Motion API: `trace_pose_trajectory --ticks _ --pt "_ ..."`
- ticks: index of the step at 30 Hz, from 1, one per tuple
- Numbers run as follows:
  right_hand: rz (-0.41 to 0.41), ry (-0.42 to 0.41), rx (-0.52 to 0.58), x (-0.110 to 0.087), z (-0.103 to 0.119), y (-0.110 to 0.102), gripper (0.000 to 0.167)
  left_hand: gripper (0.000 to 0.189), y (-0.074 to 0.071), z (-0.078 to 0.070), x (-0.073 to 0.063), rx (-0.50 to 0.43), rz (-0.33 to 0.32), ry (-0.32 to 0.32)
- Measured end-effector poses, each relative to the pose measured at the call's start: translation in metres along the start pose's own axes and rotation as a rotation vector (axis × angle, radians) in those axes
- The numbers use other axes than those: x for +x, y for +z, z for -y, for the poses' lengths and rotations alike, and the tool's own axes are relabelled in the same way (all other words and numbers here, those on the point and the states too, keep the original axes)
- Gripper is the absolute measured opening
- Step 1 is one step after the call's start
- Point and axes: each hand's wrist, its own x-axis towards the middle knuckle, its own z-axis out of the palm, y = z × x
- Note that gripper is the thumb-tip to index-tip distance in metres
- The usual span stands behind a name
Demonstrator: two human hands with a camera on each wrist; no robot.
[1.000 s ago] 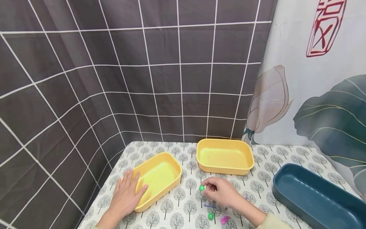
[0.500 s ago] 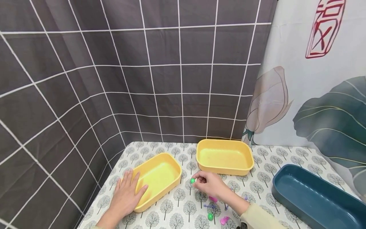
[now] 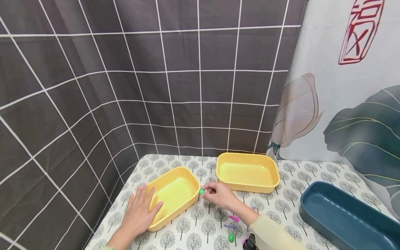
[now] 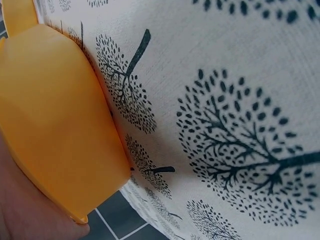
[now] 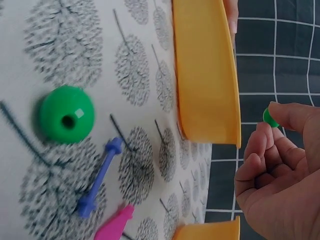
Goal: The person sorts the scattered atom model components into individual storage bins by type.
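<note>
My right hand [image 3: 219, 195] pinches a small green ball [image 5: 270, 118] between thumb and fingertips, close by the right corner of the left yellow tray [image 3: 192, 202]. My left hand [image 3: 139, 211] lies with straight, spread fingers over that tray's left rim. In the left wrist view, only part of the hand shows below the yellow wall [image 4: 60, 120]. A second green ball [image 5: 67, 114], with a hole in its side, sits on the tree-print cloth. Beside it lie a thin purple stick with knobbed ends [image 5: 99, 179] and a pink piece [image 5: 114, 225].
Another yellow tray [image 3: 248, 188] stands at the back of the table. A long dark blue tray [image 3: 325, 222] is at the right. Another small purple piece [image 3: 254, 207] lies near the right forearm. A dark grid curtain [image 3: 187, 86] hangs behind the table.
My right hand has carried the green ball leftward and away from me, up to the left yellow tray's corner. My left hand has stayed on its rim.
</note>
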Motion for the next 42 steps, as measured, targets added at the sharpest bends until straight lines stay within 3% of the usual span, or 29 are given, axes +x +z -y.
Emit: trace_pose_trajectory --ticks 20,42 --pt "-0.003 0.034 0.045 0.036 0.015 0.032 0.016 0.073 0.001 0.001 0.0 -0.006 0.002 -0.004" --pt "-0.02 0.091 -0.006 0.063 0.033 0.042 0.02 0.073 0.0 -0.001 -0.001 0.003 0.015 -0.006"
